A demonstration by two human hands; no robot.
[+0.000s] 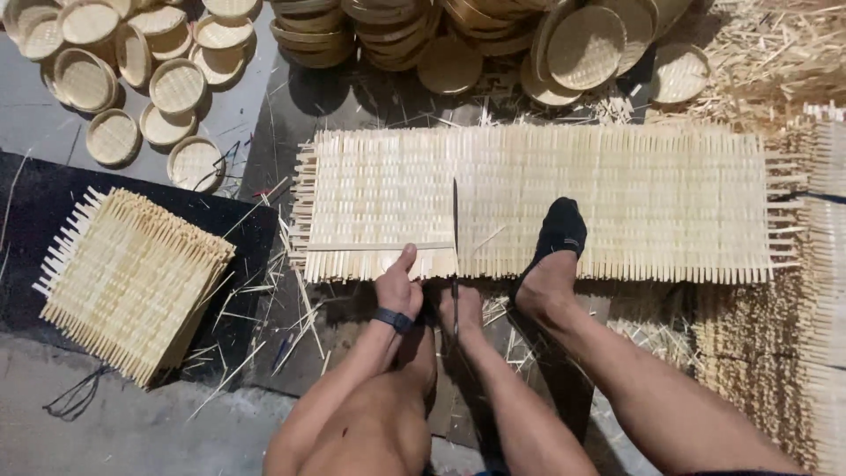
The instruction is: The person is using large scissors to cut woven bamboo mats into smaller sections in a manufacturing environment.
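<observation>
The left hand (397, 286) presses its thumb on a thin pale bamboo strip (379, 247) lying across the long woven bamboo mat (617, 198). The right hand (460, 308) has its grip closed around a dark long-bladed knife (456, 225) standing on the mat.

Woven bamboo, pale and matt.
Mat (617, 203) of rough split strips; knife (455, 220) dark dull metal; sock (561, 227) black cloth.

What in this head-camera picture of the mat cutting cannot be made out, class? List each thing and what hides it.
- Right hand: fingers curl around the handle, so the grip is hidden.
- Knife: thin and dark; the blade's edge is too small to see.
- Woven mat: part lies under the socked foot.
- Tray stacks: cut off by the top edge.
</observation>
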